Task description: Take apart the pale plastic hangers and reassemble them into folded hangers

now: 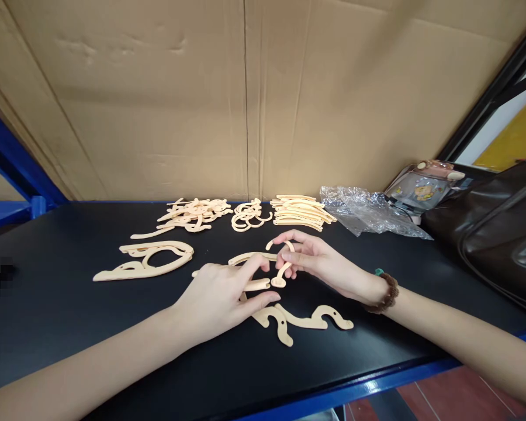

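My right hand [322, 261] pinches a beige plastic hanger hook [284, 270], its curve upward and its flat round foot low. Close to that foot is the notched end of a beige hanger arm [258, 285], gripped by my left hand [221, 299]. Hook and arm look slightly apart. A slim curved bar [249, 256] lies behind my fingers, partly covered by them. In front of my hands rest two wavy hanger arms, one on the left [283, 327] and one on the right [326, 318]. The left hand hides part of the pieces beneath it.
A folded hanger [175, 270] lies on the black tabletop [92, 345] at left. Along the back are piles of hanger arms [197, 211], hooks [248, 217] and curved bars [300, 211]. Crumpled clear plastic [372, 213], a transparent pouch [421, 190] and a dark bag [486, 228] sit at right.
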The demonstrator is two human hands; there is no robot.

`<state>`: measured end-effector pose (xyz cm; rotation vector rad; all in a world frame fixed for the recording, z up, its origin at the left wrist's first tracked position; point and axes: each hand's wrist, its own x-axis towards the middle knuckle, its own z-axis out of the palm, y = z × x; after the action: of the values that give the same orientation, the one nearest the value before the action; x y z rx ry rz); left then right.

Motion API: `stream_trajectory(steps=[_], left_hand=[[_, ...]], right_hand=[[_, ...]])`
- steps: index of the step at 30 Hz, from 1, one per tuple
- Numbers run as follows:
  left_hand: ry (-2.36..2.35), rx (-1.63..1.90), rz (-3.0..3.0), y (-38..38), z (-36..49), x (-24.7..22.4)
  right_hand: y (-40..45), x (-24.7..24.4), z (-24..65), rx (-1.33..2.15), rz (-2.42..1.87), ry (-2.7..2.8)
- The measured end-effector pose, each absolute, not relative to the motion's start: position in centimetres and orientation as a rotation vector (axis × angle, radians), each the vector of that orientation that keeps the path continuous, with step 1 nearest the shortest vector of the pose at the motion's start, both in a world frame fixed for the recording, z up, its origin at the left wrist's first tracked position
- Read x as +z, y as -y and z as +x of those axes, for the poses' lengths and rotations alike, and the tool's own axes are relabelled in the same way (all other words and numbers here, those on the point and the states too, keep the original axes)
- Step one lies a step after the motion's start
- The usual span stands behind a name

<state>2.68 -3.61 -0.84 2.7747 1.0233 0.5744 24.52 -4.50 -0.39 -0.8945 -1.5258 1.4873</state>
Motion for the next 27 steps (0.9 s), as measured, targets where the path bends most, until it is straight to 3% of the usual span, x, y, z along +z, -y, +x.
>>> stream_trajectory(steps=[5, 20, 27], left_hand=[[-0.830, 0.675, 2.881, 3.75, 2.51, -0.97], [-0.914, 0.719, 2.929, 3.25, 2.24, -1.47], [-0.925, 0.758, 2.951, 3.07, 2.08, -1.64]], right_hand=[[4.58, -0.52, 24.34, 1.497, -0.901, 1.511], [4.29, -0.93, 24.45, 1.503, -0.817, 1.522], [5.06, -0.73, 24.25, 1.080, -0.942, 1.885]])
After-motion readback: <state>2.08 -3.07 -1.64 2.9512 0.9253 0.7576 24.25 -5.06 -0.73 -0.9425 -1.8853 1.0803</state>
